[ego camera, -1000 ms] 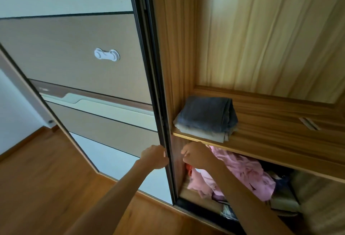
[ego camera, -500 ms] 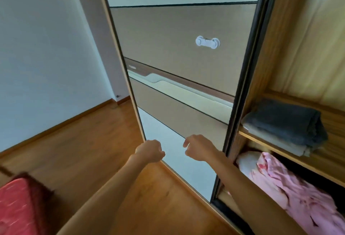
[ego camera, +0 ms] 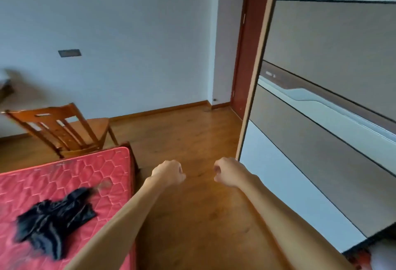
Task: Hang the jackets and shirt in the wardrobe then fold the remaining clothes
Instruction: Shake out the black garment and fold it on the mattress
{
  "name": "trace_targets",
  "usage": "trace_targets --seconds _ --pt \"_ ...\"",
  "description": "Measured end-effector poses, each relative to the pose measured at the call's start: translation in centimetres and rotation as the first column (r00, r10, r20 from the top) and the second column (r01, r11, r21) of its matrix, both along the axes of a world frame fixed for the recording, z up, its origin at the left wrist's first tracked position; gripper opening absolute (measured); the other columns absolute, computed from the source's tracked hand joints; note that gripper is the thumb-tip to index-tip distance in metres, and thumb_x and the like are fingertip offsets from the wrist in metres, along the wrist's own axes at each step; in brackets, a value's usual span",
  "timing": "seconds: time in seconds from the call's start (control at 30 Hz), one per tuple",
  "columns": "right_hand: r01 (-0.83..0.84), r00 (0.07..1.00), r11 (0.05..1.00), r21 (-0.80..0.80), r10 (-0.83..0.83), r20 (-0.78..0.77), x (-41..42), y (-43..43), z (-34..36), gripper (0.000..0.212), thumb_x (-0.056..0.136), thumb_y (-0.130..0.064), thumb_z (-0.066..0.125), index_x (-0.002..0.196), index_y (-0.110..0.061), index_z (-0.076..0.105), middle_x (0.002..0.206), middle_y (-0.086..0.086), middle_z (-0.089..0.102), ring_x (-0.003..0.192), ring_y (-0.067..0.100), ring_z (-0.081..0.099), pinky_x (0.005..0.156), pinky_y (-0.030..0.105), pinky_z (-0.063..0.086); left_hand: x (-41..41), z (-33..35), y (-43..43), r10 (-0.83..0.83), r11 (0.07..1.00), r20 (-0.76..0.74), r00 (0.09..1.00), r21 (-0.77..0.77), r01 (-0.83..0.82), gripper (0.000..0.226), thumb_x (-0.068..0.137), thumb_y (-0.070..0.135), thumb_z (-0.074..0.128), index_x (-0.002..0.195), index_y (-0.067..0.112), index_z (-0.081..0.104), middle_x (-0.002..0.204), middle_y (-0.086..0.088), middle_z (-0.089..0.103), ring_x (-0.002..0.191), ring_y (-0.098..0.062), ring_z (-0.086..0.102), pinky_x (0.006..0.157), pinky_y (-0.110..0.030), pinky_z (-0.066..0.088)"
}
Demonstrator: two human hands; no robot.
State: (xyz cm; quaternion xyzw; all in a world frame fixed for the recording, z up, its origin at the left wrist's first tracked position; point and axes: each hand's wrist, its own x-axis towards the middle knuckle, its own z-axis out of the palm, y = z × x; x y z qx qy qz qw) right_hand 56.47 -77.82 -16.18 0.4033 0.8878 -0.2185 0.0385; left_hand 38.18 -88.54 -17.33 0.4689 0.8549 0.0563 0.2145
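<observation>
Black clothing (ego camera: 54, 218) is lying crumpled on the red mattress (ego camera: 64, 175) near its right edge, a wooden chair (ego camera: 94, 126) standing behind the far corner, the left hand (ego camera: 168, 173) and right hand (ego camera: 228, 172) hovering fisted, empty, beside the wardrobe door (ego camera: 321, 141).

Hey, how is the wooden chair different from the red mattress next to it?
The chair is bare brown wood with a slatted back; the mattress is red, quilted in hexagons. The mattress carries a crumpled black garment; nothing shows on the chair's seat. The chair stands farther off, past the mattress's corner. Both lie to the person's left.
</observation>
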Motion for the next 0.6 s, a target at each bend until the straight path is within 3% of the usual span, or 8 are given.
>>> trace_targets --seconds 0.2,0.4,0.53,0.6 --pt "-0.259 0.963 0.965 -0.026 0.26 0.072 -12.0 -2.1 0.0 0.029 0.089 -0.022 0.061 0.117 -0.023 0.069 0.117 -0.001 0.069 0.1 0.019 0.066 0.087 0.035 0.055 -9.0 -1.6 -6.1 0.2 0.98 0.046 0.979 -0.027 -0.199 0.021 0.089 0.034 0.06 0.099 0.021 0.072 0.105 -0.001 0.072 0.098 -0.024 0.068 0.086 -0.034 0.056" --pt "-0.451 0.888 0.89 -0.069 0.455 0.063 -23.2 -3.3 -1.8 0.027 0.091 -0.022 0.063 0.118 -0.021 0.068 0.118 0.001 0.067 0.1 0.018 0.064 0.077 0.027 0.048 -16.9 -3.9 -9.9 0.393 0.916 0.025 0.919 -0.103 -0.389 0.033 0.089 0.026 0.053 0.115 0.008 0.064 0.116 -0.012 0.068 0.104 -0.03 0.066 0.084 -0.037 0.056" --pt "-0.568 0.82 0.82 -0.065 0.571 0.043 -30.5 -2.6 -3.0 0.028 0.09 -0.023 0.063 0.118 -0.022 0.068 0.121 0.001 0.067 0.104 0.02 0.064 0.086 0.032 0.052 -22.0 -4.7 -10.9 0.52 0.849 -0.001 0.854 -0.108 -0.517 0.003 0.085 0.029 0.054 0.084 0.026 0.054 0.1 -0.005 0.068 0.09 -0.026 0.065 0.073 -0.034 0.053" --pt "-0.615 0.786 0.786 -0.069 0.617 0.029 -34.0 -2.0 -3.3 0.028 0.091 -0.024 0.063 0.118 -0.022 0.069 0.122 0.001 0.067 0.106 0.02 0.065 0.089 0.033 0.052 -24.4 -5.1 -11.2 0.578 0.811 -0.007 0.816 -0.11 -0.575 0.013 0.085 0.03 0.053 0.075 0.023 0.057 0.095 -0.008 0.07 0.086 -0.028 0.066 0.069 -0.033 0.051"
